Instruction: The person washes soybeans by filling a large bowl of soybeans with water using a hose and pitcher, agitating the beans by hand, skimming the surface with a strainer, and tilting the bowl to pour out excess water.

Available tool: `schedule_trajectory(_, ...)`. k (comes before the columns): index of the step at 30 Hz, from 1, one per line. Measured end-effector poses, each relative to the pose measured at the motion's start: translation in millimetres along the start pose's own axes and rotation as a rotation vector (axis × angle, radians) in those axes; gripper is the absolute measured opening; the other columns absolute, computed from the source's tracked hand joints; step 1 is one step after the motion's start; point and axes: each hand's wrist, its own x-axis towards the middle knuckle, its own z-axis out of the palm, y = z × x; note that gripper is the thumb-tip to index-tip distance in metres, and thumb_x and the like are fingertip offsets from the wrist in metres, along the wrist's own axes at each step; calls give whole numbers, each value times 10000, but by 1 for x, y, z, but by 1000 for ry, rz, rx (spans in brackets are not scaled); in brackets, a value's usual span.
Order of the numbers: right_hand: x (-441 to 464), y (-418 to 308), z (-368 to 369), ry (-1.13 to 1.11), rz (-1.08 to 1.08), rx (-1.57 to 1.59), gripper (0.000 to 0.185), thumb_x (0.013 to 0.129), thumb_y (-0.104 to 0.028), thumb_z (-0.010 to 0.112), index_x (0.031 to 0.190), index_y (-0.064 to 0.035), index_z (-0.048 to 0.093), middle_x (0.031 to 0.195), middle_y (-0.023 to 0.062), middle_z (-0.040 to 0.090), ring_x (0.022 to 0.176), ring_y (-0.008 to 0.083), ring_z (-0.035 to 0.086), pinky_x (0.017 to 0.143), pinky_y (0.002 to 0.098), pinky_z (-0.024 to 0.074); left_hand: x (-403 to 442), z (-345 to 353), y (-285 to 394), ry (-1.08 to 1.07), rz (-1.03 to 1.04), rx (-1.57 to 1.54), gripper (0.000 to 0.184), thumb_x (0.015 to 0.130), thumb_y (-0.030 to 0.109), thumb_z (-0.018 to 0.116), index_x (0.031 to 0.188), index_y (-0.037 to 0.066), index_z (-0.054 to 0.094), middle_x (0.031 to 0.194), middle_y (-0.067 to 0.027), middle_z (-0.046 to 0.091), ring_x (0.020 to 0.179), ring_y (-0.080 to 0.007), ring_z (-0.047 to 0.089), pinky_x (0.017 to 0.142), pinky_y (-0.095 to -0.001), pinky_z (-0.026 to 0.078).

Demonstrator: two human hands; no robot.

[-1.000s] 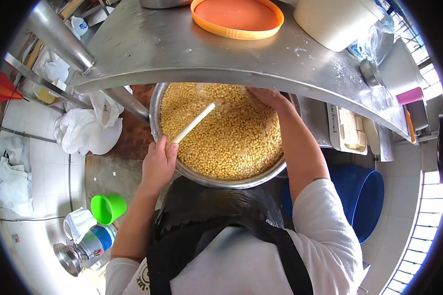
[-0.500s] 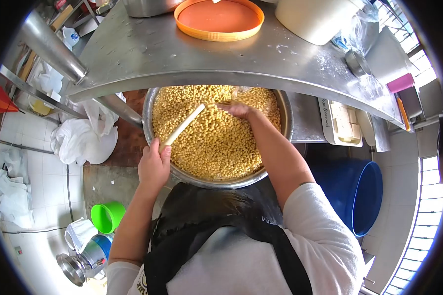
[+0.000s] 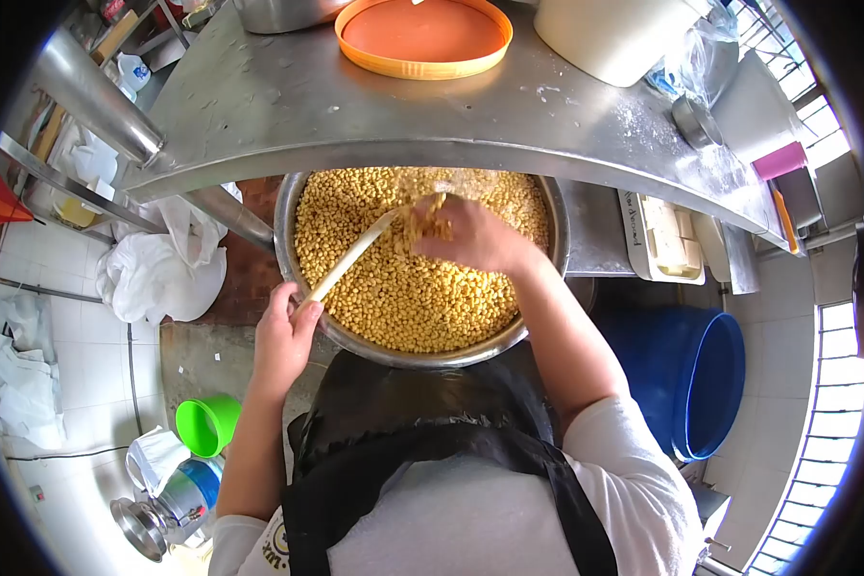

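Note:
A wide metal tub (image 3: 559,226) full of wet yellow grains (image 3: 422,307) stands in front of me; whether they are corn kernels or beans I cannot tell. My left hand (image 3: 288,331) is at the tub's near left rim, closed around the lower end of a pale wooden stick (image 3: 355,257). The stick slants over the grains, and its far end reaches the middle of the tub. Above the grains, my right hand (image 3: 472,235) is lifted and blurred, with a handful of grains in its curled fingers. Some of them are falling.
A steel table (image 3: 355,120) overhangs the tub's far side, carrying an orange lid (image 3: 422,34) and a white bucket (image 3: 600,38). On the right are a tray of pale blocks (image 3: 667,235) and a blue barrel (image 3: 710,384). A green bucket (image 3: 206,424) is at lower left.
My right hand has risen from the surface of the grains toward me, bringing up a handful. My left hand has shifted slightly left and down with the stick.

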Motion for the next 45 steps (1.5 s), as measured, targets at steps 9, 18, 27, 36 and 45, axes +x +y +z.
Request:
schedule_trajectory(9, -9, 2, 92, -72, 21, -737, 654, 877, -384, 773, 1447, -126, 581, 1511, 245, 513, 1397, 541, 474, 1078, 635, 515, -20, -38, 13, -209, -35, 9, 437, 1022, 384, 701, 851, -2, 588, 690, -178, 577, 623, -343, 566, 613, -443, 459)
schedule_trajectory(18, 101, 91, 80, -590, 346, -789, 526, 997, -289, 644, 1503, -182, 548, 1467, 126, 613, 1323, 293, 625, 1089, 491, 538, -23, -49, 16, -392, -30, 29, 490, 1001, 425, 707, 819, -8, 570, 695, -219, 557, 626, -377, 526, 615, -450, 446)
schedule_trajectory(27, 114, 133, 88, -171, 268, -767, 312, 976, -227, 658, 1244, -83, 728, 1253, 134, 740, 1145, 314, 711, 981, 439, 581, -22, -35, 10, -207, -80, -12, 494, 1031, 433, 675, 847, -15, 582, 704, -222, 570, 629, -371, 547, 616, -454, 457)
schedule_trajectory(36, 61, 68, -43, 162, -97, -88, 286, 940, -183, 665, 1188, -60, 738, 1298, 152, 718, 1187, 299, 681, 1010, 467, 532, -1, -17, 1, -148, -101, 48, 462, 1054, 408, 645, 879, -18, 622, 736, -239, 623, 684, -426, 617, 655, -482, 484)
schedule_trajectory(45, 98, 148, -38, 791, -308, -774, 238, 973, -156, 660, 1193, -69, 686, 1224, 205, 671, 1124, 369, 644, 949, 458, 529, 9, -12, -6, -203, -123, 48, 487, 1064, 443, 611, 960, -30, 655, 809, -262, 683, 784, -469, 679, 714, -517, 515)
